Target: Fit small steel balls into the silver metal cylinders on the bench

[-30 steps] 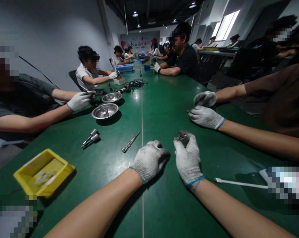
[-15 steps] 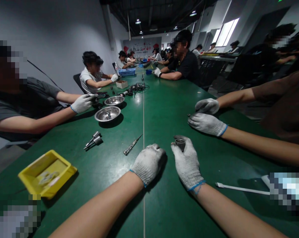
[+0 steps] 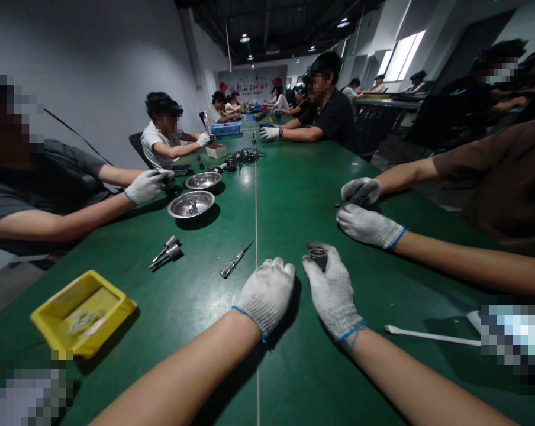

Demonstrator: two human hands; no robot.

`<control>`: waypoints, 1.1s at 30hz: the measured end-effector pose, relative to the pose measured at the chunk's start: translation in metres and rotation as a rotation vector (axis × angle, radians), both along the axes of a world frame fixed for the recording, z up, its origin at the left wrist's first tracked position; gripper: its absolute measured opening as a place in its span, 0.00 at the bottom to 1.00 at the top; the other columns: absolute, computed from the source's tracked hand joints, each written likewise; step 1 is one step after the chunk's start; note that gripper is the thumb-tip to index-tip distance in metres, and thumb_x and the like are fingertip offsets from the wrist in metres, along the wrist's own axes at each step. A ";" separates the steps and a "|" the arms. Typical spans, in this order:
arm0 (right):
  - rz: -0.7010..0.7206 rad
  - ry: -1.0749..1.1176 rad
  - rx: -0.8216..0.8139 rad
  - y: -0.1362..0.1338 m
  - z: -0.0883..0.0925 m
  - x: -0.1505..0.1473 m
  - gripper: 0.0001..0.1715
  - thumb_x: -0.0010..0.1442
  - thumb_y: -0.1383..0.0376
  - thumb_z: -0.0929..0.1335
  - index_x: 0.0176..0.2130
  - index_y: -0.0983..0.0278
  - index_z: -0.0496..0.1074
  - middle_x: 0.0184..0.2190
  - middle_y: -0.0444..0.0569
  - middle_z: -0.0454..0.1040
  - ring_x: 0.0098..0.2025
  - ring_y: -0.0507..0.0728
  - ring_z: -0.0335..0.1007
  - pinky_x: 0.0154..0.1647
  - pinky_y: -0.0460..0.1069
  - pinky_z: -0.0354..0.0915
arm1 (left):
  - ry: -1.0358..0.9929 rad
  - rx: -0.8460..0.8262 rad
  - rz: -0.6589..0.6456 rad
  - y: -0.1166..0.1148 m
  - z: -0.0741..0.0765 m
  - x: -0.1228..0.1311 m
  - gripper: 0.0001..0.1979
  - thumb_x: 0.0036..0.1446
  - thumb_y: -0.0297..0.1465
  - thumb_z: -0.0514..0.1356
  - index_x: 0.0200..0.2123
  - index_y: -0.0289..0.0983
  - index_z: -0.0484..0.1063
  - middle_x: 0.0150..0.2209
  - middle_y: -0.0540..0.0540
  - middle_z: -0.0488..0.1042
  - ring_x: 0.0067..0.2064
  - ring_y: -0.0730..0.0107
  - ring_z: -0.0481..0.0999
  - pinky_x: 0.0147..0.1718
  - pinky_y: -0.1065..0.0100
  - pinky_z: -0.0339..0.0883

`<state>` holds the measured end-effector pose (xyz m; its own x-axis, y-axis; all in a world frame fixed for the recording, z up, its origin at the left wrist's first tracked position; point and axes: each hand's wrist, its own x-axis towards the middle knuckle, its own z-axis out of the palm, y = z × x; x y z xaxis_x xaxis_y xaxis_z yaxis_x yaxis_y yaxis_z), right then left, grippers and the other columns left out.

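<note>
Long green tabletop (image 3: pixel 294 189) runs down dim grey-walled room (image 3: pixel 108 65), yellow rectangular tray (image 3: pixel 106 299) near left, round steel bowls (image 3: pixel 179 208) beyond it, person's white-gloved right hand (image 3: pixel 332 290) clamped on dark cylindrical metal part (image 3: pixel 319 259) near centre-right, white-gloved left hand (image 3: pixel 267 290) apart, curled, contents can't tell.

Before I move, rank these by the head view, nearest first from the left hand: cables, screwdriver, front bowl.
1. Screwdriver, just ahead-left of the left hand.
2. Front bowl, farther ahead, left.
3. Cables, farthest ahead, past the front bowl.
</note>
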<state>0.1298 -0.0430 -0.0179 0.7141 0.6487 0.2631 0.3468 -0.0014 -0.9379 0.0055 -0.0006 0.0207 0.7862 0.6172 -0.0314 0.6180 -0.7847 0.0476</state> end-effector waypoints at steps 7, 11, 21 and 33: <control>0.001 -0.004 -0.009 0.000 0.000 -0.001 0.20 0.53 0.52 0.67 0.42 0.60 0.73 0.34 0.52 0.81 0.38 0.65 0.77 0.42 0.60 0.73 | -0.006 -0.009 0.010 -0.003 0.000 0.000 0.14 0.67 0.19 0.50 0.48 0.30 0.74 0.45 0.34 0.76 0.50 0.53 0.78 0.49 0.57 0.75; 0.016 0.001 -0.011 0.000 -0.001 0.000 0.21 0.53 0.52 0.67 0.43 0.60 0.74 0.35 0.53 0.81 0.38 0.66 0.78 0.43 0.60 0.73 | -0.053 -0.035 0.029 -0.003 -0.003 -0.002 0.14 0.67 0.18 0.50 0.47 0.30 0.73 0.46 0.33 0.76 0.50 0.53 0.78 0.51 0.56 0.74; 0.023 0.001 0.004 0.001 -0.001 -0.001 0.21 0.53 0.52 0.67 0.43 0.60 0.73 0.35 0.52 0.81 0.38 0.65 0.78 0.43 0.60 0.74 | -0.363 -0.207 0.076 0.018 -0.017 -0.016 0.08 0.67 0.25 0.54 0.43 0.36 0.73 0.42 0.39 0.78 0.44 0.59 0.78 0.46 0.61 0.72; 0.172 -0.123 0.049 0.000 0.001 -0.006 0.16 0.56 0.54 0.70 0.39 0.61 0.75 0.34 0.52 0.82 0.36 0.62 0.79 0.39 0.56 0.75 | -1.229 -1.300 0.251 0.046 -0.025 -0.022 0.19 0.52 0.44 0.71 0.33 0.37 0.68 0.23 0.53 0.69 0.23 0.71 0.70 0.24 0.69 0.66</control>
